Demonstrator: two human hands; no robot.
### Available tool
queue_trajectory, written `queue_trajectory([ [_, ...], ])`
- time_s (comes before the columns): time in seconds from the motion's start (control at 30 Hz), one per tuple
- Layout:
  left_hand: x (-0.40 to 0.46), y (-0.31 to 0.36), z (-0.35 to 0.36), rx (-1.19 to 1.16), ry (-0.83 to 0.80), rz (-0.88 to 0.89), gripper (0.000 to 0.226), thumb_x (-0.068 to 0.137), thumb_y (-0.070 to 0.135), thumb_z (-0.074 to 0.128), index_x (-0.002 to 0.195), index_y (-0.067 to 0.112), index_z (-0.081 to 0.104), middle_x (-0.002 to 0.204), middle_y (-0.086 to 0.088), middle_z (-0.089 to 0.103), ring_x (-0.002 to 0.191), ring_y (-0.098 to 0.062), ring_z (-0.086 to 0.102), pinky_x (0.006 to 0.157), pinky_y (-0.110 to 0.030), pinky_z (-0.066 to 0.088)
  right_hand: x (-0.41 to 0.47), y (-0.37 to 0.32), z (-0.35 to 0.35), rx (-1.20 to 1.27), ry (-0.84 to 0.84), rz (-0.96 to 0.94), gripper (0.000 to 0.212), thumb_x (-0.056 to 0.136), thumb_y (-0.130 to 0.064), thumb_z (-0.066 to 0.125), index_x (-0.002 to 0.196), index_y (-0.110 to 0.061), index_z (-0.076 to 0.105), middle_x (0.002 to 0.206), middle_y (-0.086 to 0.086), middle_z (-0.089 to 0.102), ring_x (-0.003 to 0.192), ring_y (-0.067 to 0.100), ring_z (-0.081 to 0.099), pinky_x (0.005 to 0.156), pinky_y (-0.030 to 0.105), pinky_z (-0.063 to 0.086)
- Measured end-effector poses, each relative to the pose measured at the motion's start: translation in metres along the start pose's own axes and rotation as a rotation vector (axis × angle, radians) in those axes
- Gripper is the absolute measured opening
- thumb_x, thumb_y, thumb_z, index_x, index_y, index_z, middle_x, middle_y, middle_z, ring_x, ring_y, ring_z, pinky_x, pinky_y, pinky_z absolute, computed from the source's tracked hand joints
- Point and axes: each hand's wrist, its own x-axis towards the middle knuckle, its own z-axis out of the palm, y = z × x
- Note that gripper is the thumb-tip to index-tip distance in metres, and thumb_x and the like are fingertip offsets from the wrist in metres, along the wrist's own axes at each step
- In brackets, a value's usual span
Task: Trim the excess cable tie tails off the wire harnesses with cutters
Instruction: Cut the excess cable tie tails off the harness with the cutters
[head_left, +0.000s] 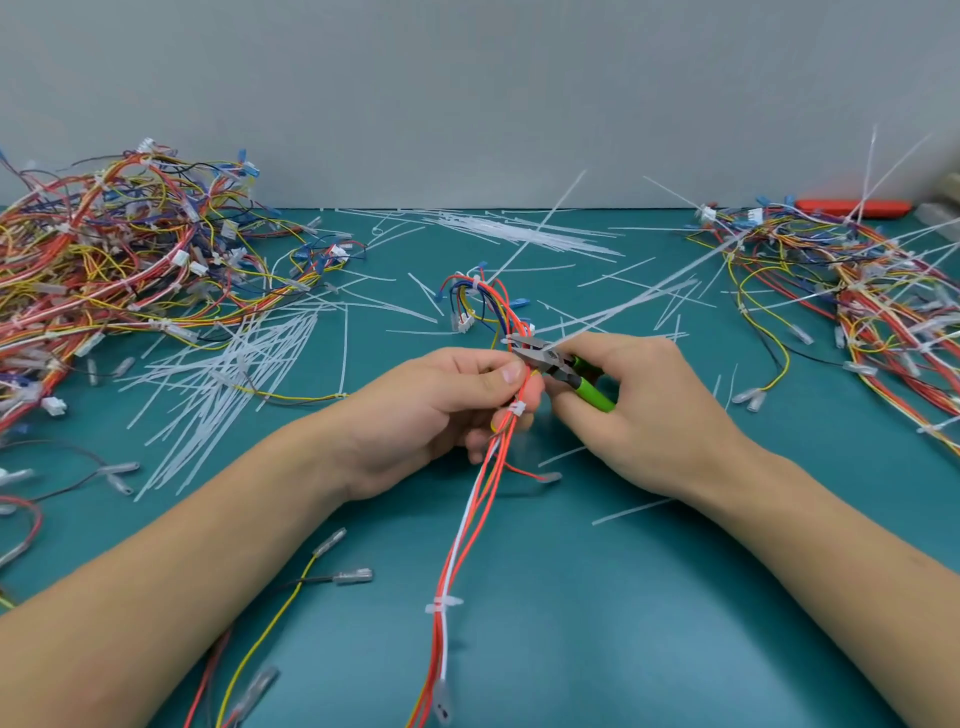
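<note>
While my left hand (447, 410) is clamped around the harness (498, 415), pinching the red and white wires just below the tie I am working on, the bundle stays stiff enough for the blades to find the tail. Harness runs from my lap edge of the table (649, 597) up past the hand to its connectors beyond the hand.

Right hand (639, 410) closed around the green handles of the cutters (550, 361); nose laid against the harness, right beside my left thumb. Blades appear set on the base of the long tail (623, 306), which slants away up and right of the harness. Whether the blades have bitten through, I cannot tell.

Two ties nearer me on the harness look already cut short, so I judge this one is next in line up the bundle.

Left of the harness: trimmed pile (104, 249), no long tails showing, and loose offcuts (228, 374) beside it. Right of the harness: untrimmed pile (857, 291), tails sticking up. Sorting by side keeps done from undone.

Risk: a wire nicked if the nose sits too deep.
</note>
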Motion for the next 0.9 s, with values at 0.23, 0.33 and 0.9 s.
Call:
queue_trajectory([
  [0.23,-0.002,0.003,0.0,-0.075,-0.039,-0.012,0.026,0.101,0.025,0.046,0.08,0.015,0.055,0.067,0.002,0.041,0.055,-0.008,0.036,0.05,-0.019,0.03,0.001,0.001,0.001,-0.011,-0.022,0.034,0.019,0.088,-0.03,0.059,0.076,-0.015,0.062,0.057,-0.001,0.045,0.057,0.017,0.04,0.055,0.036,0.038],
  [0.33,-0.001,0.003,0.0,-0.078,-0.047,-0.002,0.028,0.102,0.023,0.044,0.077,0.015,0.056,0.066,0.002,0.04,0.054,-0.007,0.037,0.05,-0.018,0.03,0.002,-0.001,0.002,-0.031,-0.051,0.074,0.035,0.09,-0.039,0.052,0.076,-0.009,0.062,0.055,0.003,0.039,0.057,0.024,0.037,0.054,0.042,0.039],
  [0.9,0.0,0.0,-0.002,-0.09,0.015,0.003,0.021,0.097,0.023,0.049,0.078,0.013,0.053,0.066,0.001,0.04,0.056,-0.007,0.04,0.054,-0.026,0.023,-0.001,-0.01,-0.001,-0.2,0.037,0.244,0.053,0.072,-0.069,0.041,0.103,-0.041,0.073,0.09,-0.009,0.07,0.091,0.015,0.062,0.084,0.038,0.053],
])
